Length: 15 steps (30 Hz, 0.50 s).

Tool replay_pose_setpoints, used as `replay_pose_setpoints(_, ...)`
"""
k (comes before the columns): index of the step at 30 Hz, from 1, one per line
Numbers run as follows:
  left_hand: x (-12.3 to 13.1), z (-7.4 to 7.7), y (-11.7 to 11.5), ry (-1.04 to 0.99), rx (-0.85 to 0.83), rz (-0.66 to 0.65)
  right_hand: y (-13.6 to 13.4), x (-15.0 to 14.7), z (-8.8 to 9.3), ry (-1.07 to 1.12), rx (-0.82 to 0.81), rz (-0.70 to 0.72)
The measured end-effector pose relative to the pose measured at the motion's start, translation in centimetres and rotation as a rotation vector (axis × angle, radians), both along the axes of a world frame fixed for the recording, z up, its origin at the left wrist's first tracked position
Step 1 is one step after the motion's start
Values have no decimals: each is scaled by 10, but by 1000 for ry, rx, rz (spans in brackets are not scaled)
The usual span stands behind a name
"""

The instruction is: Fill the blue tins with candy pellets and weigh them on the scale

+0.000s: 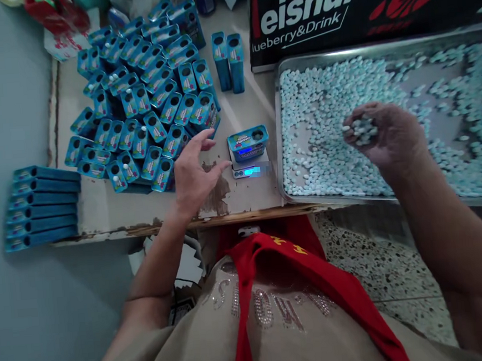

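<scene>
Right hand (pixel 381 133) is cupped shut around a small heap of pale blue oval candies (pixel 362 128), held above the shallow steel tray (pixel 280 144) at right of frame, which is spread with the same candies. Left hand (pixel 193 176) hovers fingers apart, empty, just left of the small blue rectangular tin (pixel 248 142) with a round top hole, which sits on the little silver pocket scale (pixel 252 168) at frame centre, display lit. The scale stands on the worn pale desk (pixel 250 196).

Doing it well, by judgement: bring the cupped hand right over the hole, let candies trickle in a few at a time, watch the readout, and keep the left hand off the tin so the weight reads true. Spills likely if tipped fast.

Heap of matching tins (pixel 143 99) lies upper left; flat blue stack (pixel 43 207) at left edge; black printed carton (pixel 360 4) at top.
</scene>
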<state>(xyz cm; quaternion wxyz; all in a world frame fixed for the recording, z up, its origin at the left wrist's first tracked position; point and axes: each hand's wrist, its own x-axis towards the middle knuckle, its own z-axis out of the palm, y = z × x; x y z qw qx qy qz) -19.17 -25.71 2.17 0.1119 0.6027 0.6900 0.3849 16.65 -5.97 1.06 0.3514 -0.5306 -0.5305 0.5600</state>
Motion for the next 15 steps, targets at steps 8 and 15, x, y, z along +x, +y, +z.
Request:
replay_pose_setpoints(8, 30, -48, 37, -309, 5, -52, 29, -9, -5, -99, -7, 190)
replay_pose_setpoints(15, 37, -62, 46, -388, 106, -33, 18, -35, -18, -2, 178, 136)
